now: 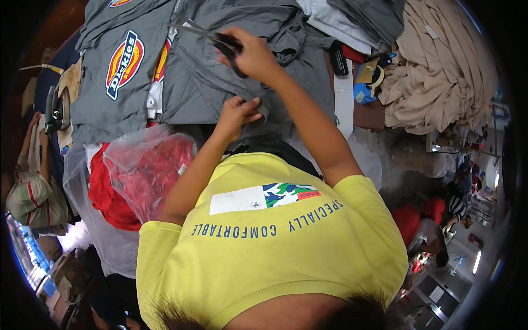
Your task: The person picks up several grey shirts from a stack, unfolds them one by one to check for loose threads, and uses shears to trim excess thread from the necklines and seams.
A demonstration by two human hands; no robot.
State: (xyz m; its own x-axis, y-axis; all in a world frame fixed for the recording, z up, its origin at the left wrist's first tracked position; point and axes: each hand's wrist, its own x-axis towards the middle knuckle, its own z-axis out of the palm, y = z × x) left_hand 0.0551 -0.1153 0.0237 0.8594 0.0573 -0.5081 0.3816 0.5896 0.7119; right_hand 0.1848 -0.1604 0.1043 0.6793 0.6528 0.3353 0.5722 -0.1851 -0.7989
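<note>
Grey garment: a grey garment point(209, 82) lies spread on the worktable, straight ahead of the person in the yellow shirt point(264, 247); everything below is placed from this garment.
Scissors: a pair of scissors point(212, 36) lies across the garment's upper part, blades pointing to the person's left, black handles inside the right hand.
Right hand: the right hand point(253, 55) sits over the garment's upper middle, fingers curled shut through and around the scissor handles.
Left hand: the left hand point(236, 113) rests at the garment's near edge, fingers pinched together on a fold of the grey cloth; the fold runs out from under the fingertips toward the right.
Printed garment: a second grey garment with a large oval badge point(124, 66) lies just to the left of the grey garment, touching it.
Red bundle: red cloth in a clear plastic bag point(148, 176) lies near the garment's lower left corner, beside the left forearm.
Beige pile: a heap of beige cloth point(440, 71) lies well to the right of the garment.
Small tools: a blue and yellow item point(367, 82) sits between the garment and the beige pile.
Other person: someone in a striped sleeve point(33, 198) stands far left of the garment.
</note>
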